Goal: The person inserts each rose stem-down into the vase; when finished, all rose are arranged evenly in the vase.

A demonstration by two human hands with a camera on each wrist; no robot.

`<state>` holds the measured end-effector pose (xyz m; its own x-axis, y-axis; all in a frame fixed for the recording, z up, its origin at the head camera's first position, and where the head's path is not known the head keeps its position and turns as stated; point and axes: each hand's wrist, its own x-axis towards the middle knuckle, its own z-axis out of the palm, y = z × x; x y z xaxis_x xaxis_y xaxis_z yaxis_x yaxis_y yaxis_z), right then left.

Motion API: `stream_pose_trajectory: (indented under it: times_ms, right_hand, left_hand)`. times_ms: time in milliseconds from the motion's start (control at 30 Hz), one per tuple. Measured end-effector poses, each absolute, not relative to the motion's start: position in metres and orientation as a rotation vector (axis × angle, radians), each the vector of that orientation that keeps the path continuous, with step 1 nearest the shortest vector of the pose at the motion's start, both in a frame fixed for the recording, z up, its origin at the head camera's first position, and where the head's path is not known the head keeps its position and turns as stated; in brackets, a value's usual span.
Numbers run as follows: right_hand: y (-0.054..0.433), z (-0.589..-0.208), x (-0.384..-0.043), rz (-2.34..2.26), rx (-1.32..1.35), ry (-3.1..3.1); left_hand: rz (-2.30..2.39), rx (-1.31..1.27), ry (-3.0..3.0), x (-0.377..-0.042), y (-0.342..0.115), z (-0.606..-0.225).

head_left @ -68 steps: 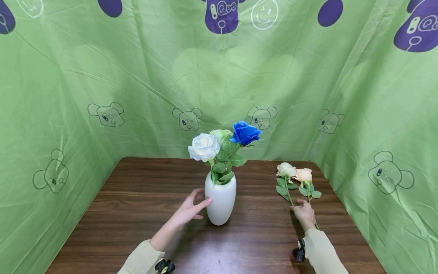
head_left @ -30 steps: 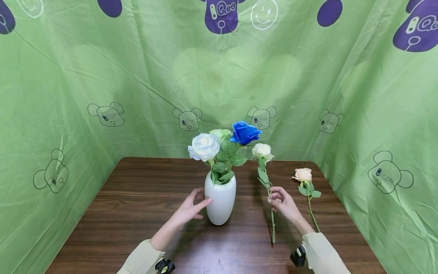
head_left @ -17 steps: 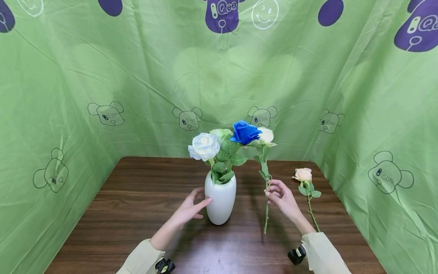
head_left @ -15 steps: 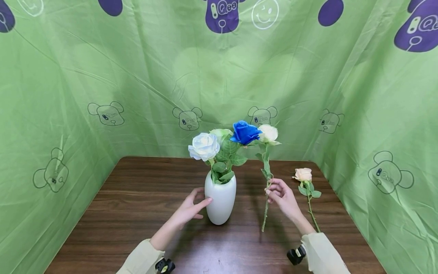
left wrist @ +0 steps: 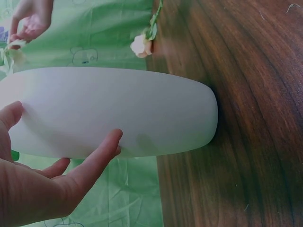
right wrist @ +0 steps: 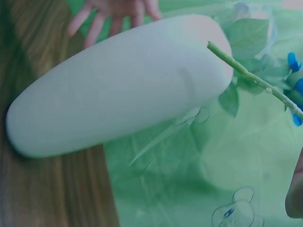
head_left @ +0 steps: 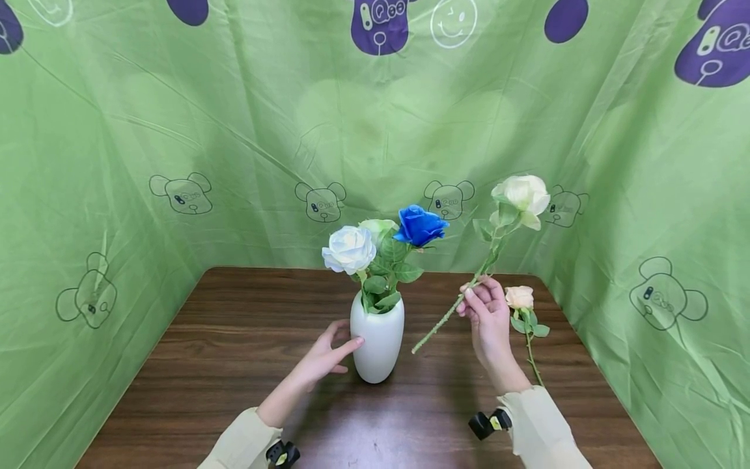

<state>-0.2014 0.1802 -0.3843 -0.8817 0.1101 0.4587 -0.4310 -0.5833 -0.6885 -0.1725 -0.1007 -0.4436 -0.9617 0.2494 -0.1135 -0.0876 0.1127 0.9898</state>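
Note:
A white vase (head_left: 377, 345) stands upright on the table, holding a blue rose (head_left: 420, 226), a pale bluish-white rose (head_left: 349, 249) and a pale green one behind. My left hand (head_left: 322, 357) rests its spread, fairly straight fingers against the vase's left side. My right hand (head_left: 489, 319) pinches the stem of a creamy white rose (head_left: 524, 193) between thumb and fingers. That rose is raised and tilted, bloom up to the right. Its cut stem end (right wrist: 222, 54) points toward the vase, overlapping the mouth area in the right wrist view.
A peach rose (head_left: 519, 298) lies on the brown wooden table (head_left: 246, 326) at the right, behind my right hand. Green printed cloth (head_left: 234, 130) hangs around the back and both sides of the table.
My right hand picked the white rose up off the table, carried it left and raised it, then tilted it so the stem end swung toward the vase. The left hand stayed put.

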Motion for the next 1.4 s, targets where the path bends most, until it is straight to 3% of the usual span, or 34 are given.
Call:
stream_pose_trajectory:
  times_ms: [167,500,900,1400]
  right_hand:
    - [0.168,-0.358,-0.203,2.537,0.409,-1.077]
    - [0.142,-0.336,-0.217,2.349,0.431,-1.132]
    - [0.117,-0.327,-0.209,1.945,0.835,-1.399]
    - [0.099,-0.305,-0.191,1.757,0.929,-1.739]
  left_hand:
    - [1.932,0.163,2.139,-0.173,-0.101,-0.443]
    - [1.932,0.158,2.135,-0.173,-0.101,-0.443]
    - [1.929,0.157,2.130,-0.172,-0.101,-0.442]
    - [1.937,0.156,2.130,-0.172,-0.099,-0.442]
